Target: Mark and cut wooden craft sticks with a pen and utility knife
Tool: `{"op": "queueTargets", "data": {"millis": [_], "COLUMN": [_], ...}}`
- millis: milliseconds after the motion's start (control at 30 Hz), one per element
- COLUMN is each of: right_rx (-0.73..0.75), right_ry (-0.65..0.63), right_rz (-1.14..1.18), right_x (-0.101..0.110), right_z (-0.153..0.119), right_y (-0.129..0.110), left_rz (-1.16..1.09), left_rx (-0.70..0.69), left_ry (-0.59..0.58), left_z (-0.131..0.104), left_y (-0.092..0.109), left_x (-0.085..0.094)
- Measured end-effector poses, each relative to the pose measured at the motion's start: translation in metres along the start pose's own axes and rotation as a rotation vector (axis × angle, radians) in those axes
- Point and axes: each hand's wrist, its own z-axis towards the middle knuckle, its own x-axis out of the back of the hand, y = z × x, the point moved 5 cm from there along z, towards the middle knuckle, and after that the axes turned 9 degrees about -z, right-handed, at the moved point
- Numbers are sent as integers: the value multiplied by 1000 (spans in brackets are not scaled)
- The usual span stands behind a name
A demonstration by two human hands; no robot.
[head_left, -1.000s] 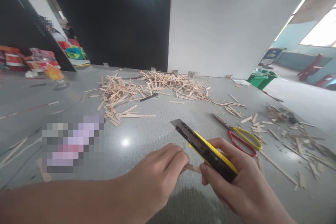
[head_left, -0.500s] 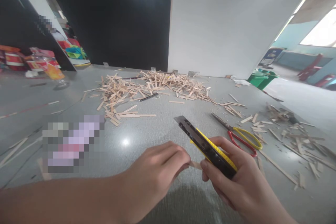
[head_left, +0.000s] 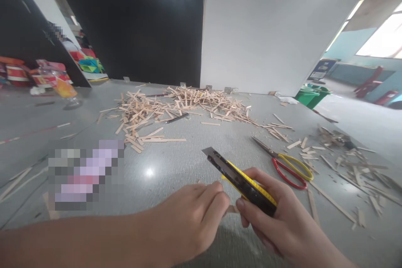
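My right hand (head_left: 273, 213) is closed around a yellow and black utility knife (head_left: 241, 180), whose bare blade points up and to the left. The same hand's thumb and fingers also touch one end of a thin wooden stick (head_left: 232, 209). My left hand (head_left: 201, 217) is closed on the stick's other end, its fingers curled so that most of the stick is hidden. Both hands are close together above the table's near edge. Scissors (head_left: 282, 163) with one red and one yellow handle lie just beyond my right hand.
A wide heap of wooden sticks (head_left: 194, 100) lies at the back, with a dark pen (head_left: 177, 118) before it. Scraps (head_left: 358, 171) are scattered on the right. A plastic bottle (head_left: 64, 88) stands at left. Black and white panels (head_left: 251, 29) close off the back; green bins (head_left: 310, 95) stand beyond.
Both hands have shifted slightly down, and the knife has moved a little left and down with my right hand. The stick is still between the hands.
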Motion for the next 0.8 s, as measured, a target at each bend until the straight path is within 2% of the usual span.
{"op": "queueTargets", "data": {"millis": [100,200,300,367,433,533,600,700,800], "right_rx": [-38,-88,-90,-69,-46,-15,-12,2,-15], "right_ry": [-25,6,41,51,45,62,95,136,232], "right_rz": [74,135,200,238,252,236,197,58,-128], "right_x": [1,7,15,18,18,20,26,41,61], "right_z": [0,2,7,10,11,10,7,2,-5], "right_y": [-2,0,4,6,7,5,1,-4,-5], "left_rz": [-192,-380,-422,-437,-518,-826,-1082,-1296,-1334], "left_rx": [184,370,407,393,435,689,867,973,987], "left_ry": [12,33,41,0,-64,-151,-166,-81,19], "left_z": [-3,-4,-3,-4,-6,-11,-11,-7,-5], "left_y": [-8,-17,-21,-22,-25,-33,-35,-35,-36], "left_x": [1,3,3,0,-5,-8,-6,6,19]}}
